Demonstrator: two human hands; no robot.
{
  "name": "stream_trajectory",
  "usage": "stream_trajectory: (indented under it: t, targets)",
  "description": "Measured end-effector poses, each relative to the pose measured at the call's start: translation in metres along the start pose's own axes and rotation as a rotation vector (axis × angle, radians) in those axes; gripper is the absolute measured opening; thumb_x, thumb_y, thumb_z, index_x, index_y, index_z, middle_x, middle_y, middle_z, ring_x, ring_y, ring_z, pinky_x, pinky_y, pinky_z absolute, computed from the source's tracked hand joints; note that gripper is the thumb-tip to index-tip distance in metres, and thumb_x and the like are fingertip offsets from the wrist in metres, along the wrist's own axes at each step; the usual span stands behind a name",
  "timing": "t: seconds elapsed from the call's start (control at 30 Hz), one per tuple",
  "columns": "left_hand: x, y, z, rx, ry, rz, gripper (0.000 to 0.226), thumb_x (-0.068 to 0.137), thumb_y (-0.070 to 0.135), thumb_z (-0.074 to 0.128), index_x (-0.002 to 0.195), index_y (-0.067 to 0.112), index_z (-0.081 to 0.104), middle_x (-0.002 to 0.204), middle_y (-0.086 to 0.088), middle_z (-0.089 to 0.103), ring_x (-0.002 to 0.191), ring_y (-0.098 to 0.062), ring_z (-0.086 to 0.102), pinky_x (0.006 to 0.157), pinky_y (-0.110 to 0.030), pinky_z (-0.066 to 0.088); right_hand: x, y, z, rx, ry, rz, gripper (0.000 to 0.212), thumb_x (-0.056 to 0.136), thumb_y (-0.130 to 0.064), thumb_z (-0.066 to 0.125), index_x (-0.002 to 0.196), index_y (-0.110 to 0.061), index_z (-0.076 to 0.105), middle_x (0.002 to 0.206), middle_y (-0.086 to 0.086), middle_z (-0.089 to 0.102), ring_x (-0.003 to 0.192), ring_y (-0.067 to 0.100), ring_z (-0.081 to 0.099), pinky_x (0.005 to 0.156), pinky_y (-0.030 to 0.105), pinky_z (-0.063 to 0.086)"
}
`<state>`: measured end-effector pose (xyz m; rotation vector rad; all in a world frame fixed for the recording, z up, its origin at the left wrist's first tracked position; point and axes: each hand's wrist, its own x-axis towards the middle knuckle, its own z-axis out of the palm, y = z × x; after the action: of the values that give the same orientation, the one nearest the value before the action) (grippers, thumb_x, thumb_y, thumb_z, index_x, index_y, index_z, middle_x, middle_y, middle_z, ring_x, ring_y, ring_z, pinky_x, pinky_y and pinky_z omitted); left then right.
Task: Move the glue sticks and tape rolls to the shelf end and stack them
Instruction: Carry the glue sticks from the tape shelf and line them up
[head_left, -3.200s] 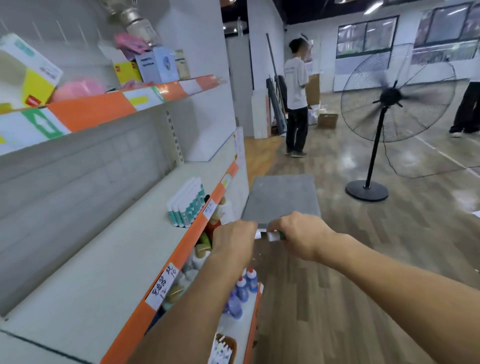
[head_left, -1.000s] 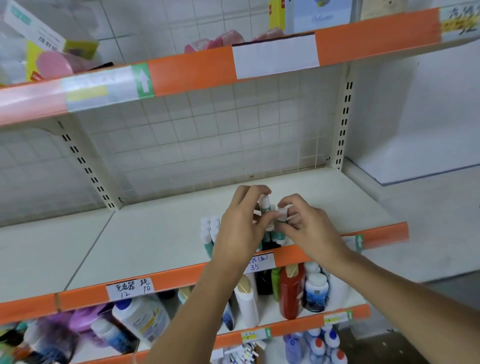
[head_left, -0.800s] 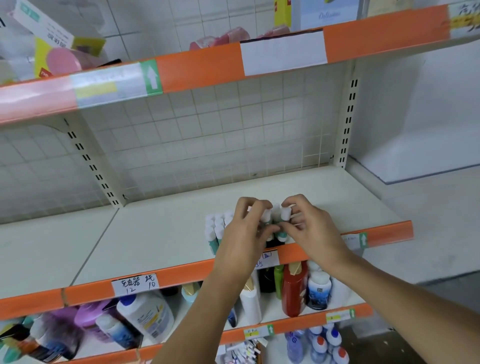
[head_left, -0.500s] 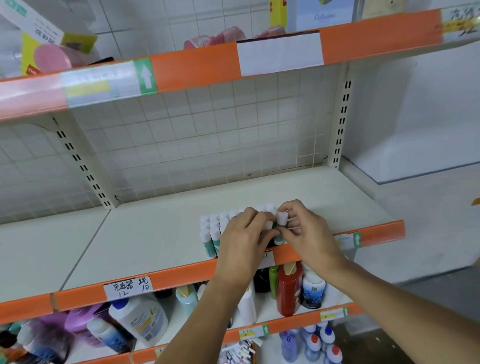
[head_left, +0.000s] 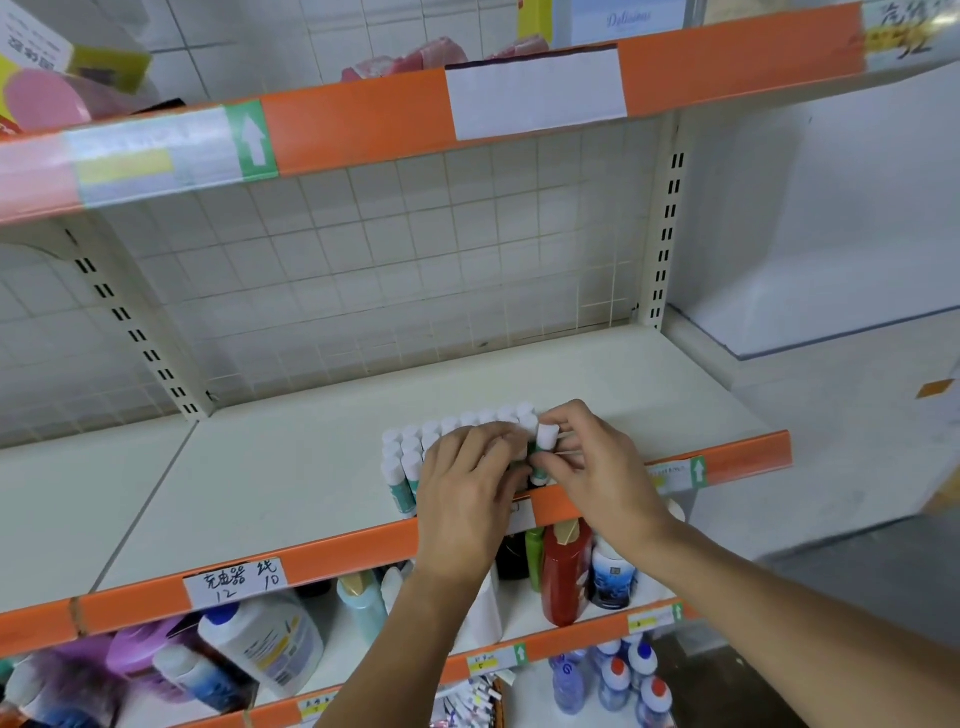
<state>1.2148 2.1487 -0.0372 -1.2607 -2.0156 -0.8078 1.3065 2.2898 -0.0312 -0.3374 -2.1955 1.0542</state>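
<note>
A block of upright glue sticks (head_left: 410, 457), white caps over teal bodies, stands near the front edge of the cream middle shelf (head_left: 270, 467). My left hand (head_left: 467, 493) lies over the block's right part, fingers curled on the sticks there. My right hand (head_left: 592, 467) pinches one glue stick (head_left: 545, 439) at the block's right end, its base down among the others. No tape rolls show.
An orange price rail (head_left: 311, 561) runs along the shelf front. Bottles (head_left: 563, 571) crowd the shelf below. Boxes and pink items sit on the upper shelf (head_left: 363, 114). Bare shelf surface extends right to the upright post (head_left: 662, 249).
I turned from the aisle to face the shelf. Both hands brought glue sticks down to the standing block, and the right-hand stick sank lower beside the row.
</note>
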Motion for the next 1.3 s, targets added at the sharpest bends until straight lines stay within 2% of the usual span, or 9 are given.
stream_trajectory:
  t: [0.2,0.47,0.67,0.8,1.0,1.13,1.2,1.3]
  targets:
    - [0.000,-0.002,-0.004,0.052,-0.014,0.001,0.021,0.086,0.020,0.069,0.107,0.023,0.069,0.117,0.008,0.064,0.110,-0.018,0.053,0.091,-0.030,0.038,-0.004,0.006,0.005,-0.041,0.009,-0.076,0.034,0.086,-0.013,0.076,0.114,-0.019,0.058,0.111,-0.003,0.061,0.097,0.014,0.067,0.080,0.039,0.059]
    - [-0.002,0.004,-0.002,0.054,-0.059,-0.070,0.031,0.084,0.017,0.072,0.114,0.023,0.067,0.122,0.008,0.062,0.114,-0.020,0.053,0.095,-0.033,0.040,-0.008,0.003,0.007,-0.080,-0.020,-0.213,0.038,0.087,0.001,0.070,0.122,-0.013,0.063,0.118,-0.007,0.049,0.099,0.008,0.065,0.085,0.029,0.058]
    - [-0.001,0.006,-0.003,0.072,-0.041,-0.090,0.028,0.083,0.020,0.073,0.111,0.023,0.068,0.119,0.008,0.063,0.113,-0.020,0.054,0.094,-0.034,0.040,-0.010,0.001,0.011,-0.061,0.012,-0.190,0.042,0.084,0.003,0.072,0.121,-0.015,0.064,0.114,-0.007,0.052,0.104,0.007,0.061,0.087,0.029,0.056]
    - [0.001,0.008,-0.005,0.122,-0.058,-0.074,0.028,0.084,0.021,0.071,0.112,0.022,0.068,0.118,0.006,0.064,0.112,-0.021,0.054,0.093,-0.036,0.041,-0.010,0.000,0.012,-0.137,0.023,-0.150,0.044,0.082,0.002,0.074,0.122,-0.017,0.064,0.113,-0.004,0.053,0.105,0.016,0.059,0.087,0.037,0.056]
    - [0.007,0.014,-0.013,0.154,-0.117,-0.071,0.028,0.083,0.019,0.072,0.111,0.022,0.068,0.116,0.006,0.065,0.115,-0.023,0.053,0.097,-0.036,0.036,-0.010,-0.009,0.008,-0.235,-0.018,-0.108,0.049,0.083,-0.001,0.072,0.127,-0.020,0.061,0.114,-0.002,0.054,0.112,0.019,0.054,0.092,0.038,0.052]
    - [0.016,0.019,-0.023,0.165,-0.176,-0.071,0.023,0.079,0.013,0.071,0.102,0.021,0.071,0.107,0.006,0.068,0.104,-0.023,0.059,0.089,-0.035,0.043,-0.010,-0.018,0.003,-0.313,-0.055,-0.109,0.048,0.085,-0.003,0.071,0.129,-0.020,0.059,0.116,0.001,0.052,0.113,0.021,0.052,0.089,0.039,0.052]
    - [0.018,0.019,-0.028,0.196,-0.229,-0.043,0.029,0.078,0.010,0.069,0.105,0.019,0.071,0.109,0.005,0.069,0.102,-0.024,0.062,0.087,-0.036,0.047,-0.010,-0.022,0.001,-0.382,-0.079,-0.126,0.048,0.086,-0.004,0.068,0.130,-0.019,0.057,0.119,0.003,0.051,0.114,0.023,0.052,0.087,0.041,0.054]
    - [0.017,0.016,-0.035,0.258,-0.297,0.002,0.041,0.076,0.009,0.068,0.117,0.017,0.068,0.117,0.001,0.068,0.108,-0.026,0.062,0.093,-0.038,0.047,-0.013,-0.028,-0.003,-0.492,-0.113,-0.124,0.051,0.088,-0.012,0.066,0.136,-0.021,0.052,0.124,0.002,0.048,0.114,0.023,0.051,0.084,0.040,0.055]
